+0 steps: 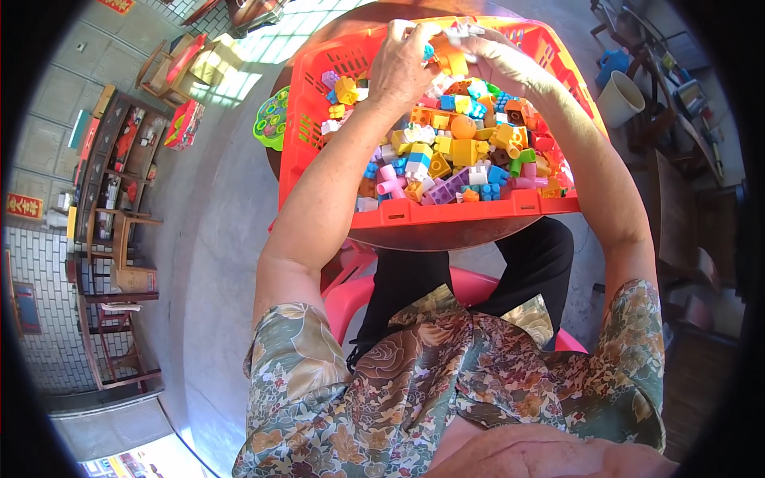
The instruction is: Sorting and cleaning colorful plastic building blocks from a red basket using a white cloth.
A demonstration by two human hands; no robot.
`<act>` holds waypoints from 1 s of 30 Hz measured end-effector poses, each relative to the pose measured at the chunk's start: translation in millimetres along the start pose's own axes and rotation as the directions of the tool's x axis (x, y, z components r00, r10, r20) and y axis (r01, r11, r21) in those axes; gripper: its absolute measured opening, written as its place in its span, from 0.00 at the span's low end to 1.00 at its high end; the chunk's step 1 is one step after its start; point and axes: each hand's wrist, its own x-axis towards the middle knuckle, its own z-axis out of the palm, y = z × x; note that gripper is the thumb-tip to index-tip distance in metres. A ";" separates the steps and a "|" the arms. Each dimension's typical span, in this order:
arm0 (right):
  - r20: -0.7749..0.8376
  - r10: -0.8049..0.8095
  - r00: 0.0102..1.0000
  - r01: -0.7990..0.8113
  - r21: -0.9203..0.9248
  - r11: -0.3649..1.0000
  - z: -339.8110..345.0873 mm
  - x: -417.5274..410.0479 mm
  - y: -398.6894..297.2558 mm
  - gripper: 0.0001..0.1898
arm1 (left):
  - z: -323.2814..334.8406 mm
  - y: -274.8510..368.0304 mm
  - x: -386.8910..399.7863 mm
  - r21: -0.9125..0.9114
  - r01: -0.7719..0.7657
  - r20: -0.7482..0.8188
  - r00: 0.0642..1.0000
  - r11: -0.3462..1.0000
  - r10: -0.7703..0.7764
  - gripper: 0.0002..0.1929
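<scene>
A red plastic basket [382, 214] full of mixed toy building blocks [464, 152] rests on a round table [445, 238] before me. Over the basket's far part, my left hand [401, 63] has its fingers bent around a small blue piece [428, 52] beside an orange block [451, 60]. Close by on the right, my right hand [499, 57] holds a white toy piece [463, 31] between thumb and fingers. The two hands almost meet at the orange block; which hand bears it cannot be told. Their fingertips are partly hidden.
A green plastic tray [272, 119] sticks out left of the basket. Below the table are my legs in black trousers [412, 281] and a pink plastic chair [346, 302]. A white bucket [620, 98] stands at the right; wooden shelves [128, 173] and chairs line the left side.
</scene>
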 end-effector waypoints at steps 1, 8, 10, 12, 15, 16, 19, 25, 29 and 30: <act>0.007 0.001 1.000 0.000 -0.026 1.000 0.3 -0.9 -1.0 0.27 | 5.1 -3.8 -2.6 -0.009 0.075 0.013 0.997 0.997 -0.075 0.30; -0.061 -0.053 0.997 0.049 -0.072 0.996 -6.9 10.7 2.5 0.17 | 16.3 -11.5 -7.1 -0.660 0.735 0.618 0.647 0.153 -0.446 0.24; -0.182 -0.089 0.979 0.081 -0.053 0.995 -38.8 17.5 21.4 0.15 | 10.6 -0.1 1.3 -0.665 0.739 0.686 0.663 0.113 -0.300 0.23; -0.137 -0.363 0.922 0.375 0.074 0.924 -24.0 18.6 18.9 0.16 | 5.3 3.6 0.5 -0.707 0.701 0.706 0.691 -0.095 -0.152 0.20; -0.087 -0.328 0.941 0.318 -0.104 0.942 19.3 1.2 -13.9 0.17 | 2.3 2.5 -8.5 -0.730 0.681 0.662 0.686 -0.053 -0.303 0.18; -0.088 -0.275 0.957 0.222 -0.388 0.895 26.5 -5.7 -26.6 0.16 | 5.0 3.6 -8.8 -0.745 0.666 0.615 0.699 0.019 -0.365 0.18; 0.111 -0.533 0.839 0.428 -0.739 0.520 1.7 2.1 3.0 0.14 | 12.3 2.7 -4.8 -0.745 0.663 0.611 0.725 0.081 -0.318 0.20; 0.150 -0.572 0.806 0.465 -0.758 0.458 4.6 7.2 -13.2 0.11 | 14.3 -2.1 -9.7 -0.706 0.593 0.537 0.804 0.386 -0.254 0.27; 0.032 -0.645 0.764 0.411 -0.793 0.449 6.4 -0.6 -19.5 0.10 | 16.1 4.0 -7.6 -0.740 0.539 0.505 0.841 0.403 -0.197 0.28; 0.031 -0.645 0.764 0.411 -0.793 0.449 7.5 -0.8 -19.7 0.10 | 14.6 5.9 -8.4 -0.738 0.523 0.495 0.849 0.427 -0.186 0.29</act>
